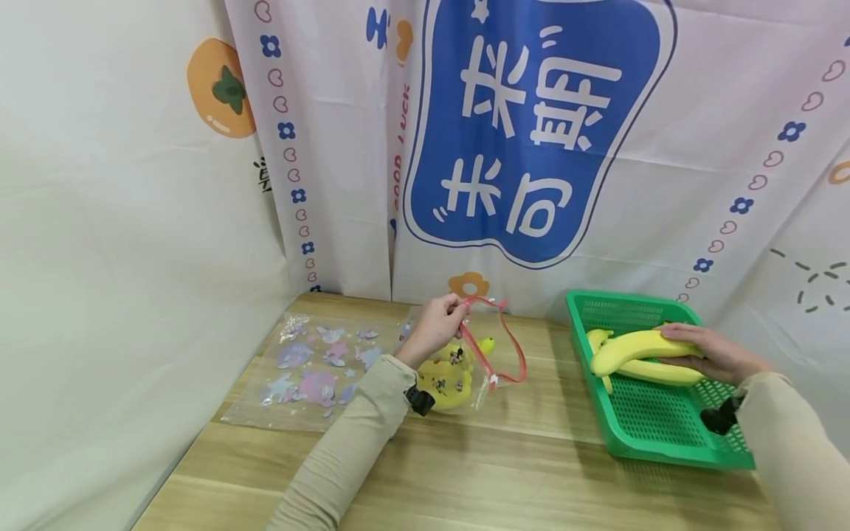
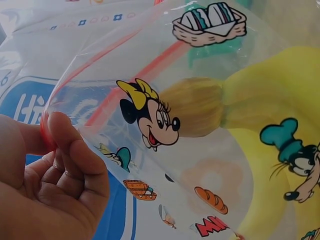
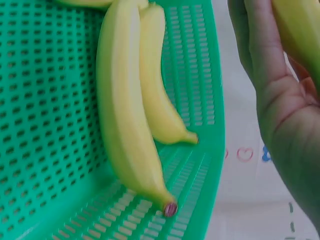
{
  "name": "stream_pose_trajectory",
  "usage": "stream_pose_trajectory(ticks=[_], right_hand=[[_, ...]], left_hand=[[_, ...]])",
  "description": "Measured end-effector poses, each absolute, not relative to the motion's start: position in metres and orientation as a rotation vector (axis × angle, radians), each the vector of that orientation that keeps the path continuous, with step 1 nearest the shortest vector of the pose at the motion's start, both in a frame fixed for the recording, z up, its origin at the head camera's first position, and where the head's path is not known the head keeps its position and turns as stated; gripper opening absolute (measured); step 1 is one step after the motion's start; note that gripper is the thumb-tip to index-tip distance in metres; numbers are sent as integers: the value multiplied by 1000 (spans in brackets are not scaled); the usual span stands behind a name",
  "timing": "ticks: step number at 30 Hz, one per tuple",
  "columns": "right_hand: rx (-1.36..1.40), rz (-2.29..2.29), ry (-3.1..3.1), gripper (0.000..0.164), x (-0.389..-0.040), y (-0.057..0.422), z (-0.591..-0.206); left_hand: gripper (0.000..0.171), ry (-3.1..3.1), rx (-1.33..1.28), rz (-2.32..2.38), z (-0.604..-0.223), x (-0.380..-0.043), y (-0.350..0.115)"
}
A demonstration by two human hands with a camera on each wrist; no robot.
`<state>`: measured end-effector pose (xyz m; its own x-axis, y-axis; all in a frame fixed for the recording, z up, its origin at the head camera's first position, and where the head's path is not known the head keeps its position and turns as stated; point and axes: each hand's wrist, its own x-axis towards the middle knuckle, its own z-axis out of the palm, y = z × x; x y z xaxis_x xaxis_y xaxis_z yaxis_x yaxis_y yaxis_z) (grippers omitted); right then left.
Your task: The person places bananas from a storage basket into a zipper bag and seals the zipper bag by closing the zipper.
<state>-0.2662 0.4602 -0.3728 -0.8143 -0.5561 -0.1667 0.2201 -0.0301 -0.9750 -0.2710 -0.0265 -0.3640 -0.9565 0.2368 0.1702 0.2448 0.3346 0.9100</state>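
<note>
My left hand (image 1: pixel 434 328) pinches the red-edged rim of a clear zip bag (image 1: pixel 482 354) printed with cartoon figures. The bag's mouth gapes toward the right, and yellow bananas (image 2: pixel 270 90) show through its plastic. Over at the right, my right hand (image 1: pixel 713 352) grips a banana (image 1: pixel 640 349), holding it over the green basket (image 1: pixel 614 435). In the right wrist view, part of this banana (image 3: pixel 301 35) shows against the palm. More bananas (image 3: pixel 127 100) lie in the basket below, beside its slotted wall.
A second clear printed bag (image 1: pixel 312 376) lies flat at the left of the wooden table (image 1: pixel 505 472). Behind the table hangs a white cloth (image 1: pixel 345 184) with a blue sign print. Cloth also covers both sides.
</note>
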Motion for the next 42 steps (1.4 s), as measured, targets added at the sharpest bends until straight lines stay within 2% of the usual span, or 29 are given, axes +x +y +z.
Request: stream_pose_trajectory(ticks=[11, 21, 37, 42], right_hand=[[-215, -2053, 1850, 23, -270, 424, -360], [-136, -2017, 2022, 12, -266, 371, -342], [-68, -1947, 2237, 48, -256, 275, -342], [-36, -1972, 2270, 48, -252, 256, -346]], left_hand=[[21, -2544, -472, -1727, -365, -270, -29], [21, -2558, -454, -1716, -365, -270, -27], [21, -2527, -442, -1763, -365, -271, -27], [21, -2527, -439, -1744, -365, -271, -27]])
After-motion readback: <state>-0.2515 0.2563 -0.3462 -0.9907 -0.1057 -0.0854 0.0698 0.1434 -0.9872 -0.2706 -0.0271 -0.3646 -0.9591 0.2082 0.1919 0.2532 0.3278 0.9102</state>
